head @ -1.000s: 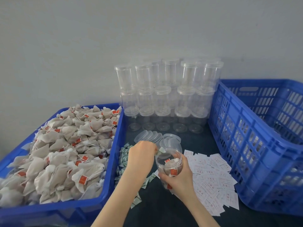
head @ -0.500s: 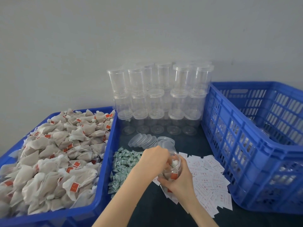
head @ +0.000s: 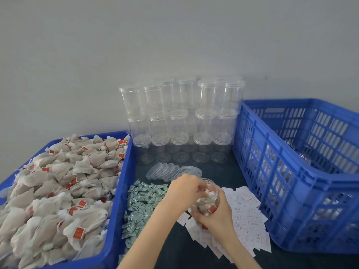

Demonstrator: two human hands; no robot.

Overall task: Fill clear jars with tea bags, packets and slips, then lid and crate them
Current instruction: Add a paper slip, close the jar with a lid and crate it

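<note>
Clear jar (head: 206, 199) gripped by right hand (head: 215, 214); left hand (head: 184, 188), fingers curled, now reaches inside its mouth, pushing contents down; lidding next.

Grey wall (head: 136, 45), dark tabletop (head: 171, 247)

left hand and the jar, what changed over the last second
The left hand went from the jar's rim to pushing its fingers into the mouth of the jar. The right hand holds the jar as before, tilted toward the left hand. Lids and slips are unchanged.
</note>
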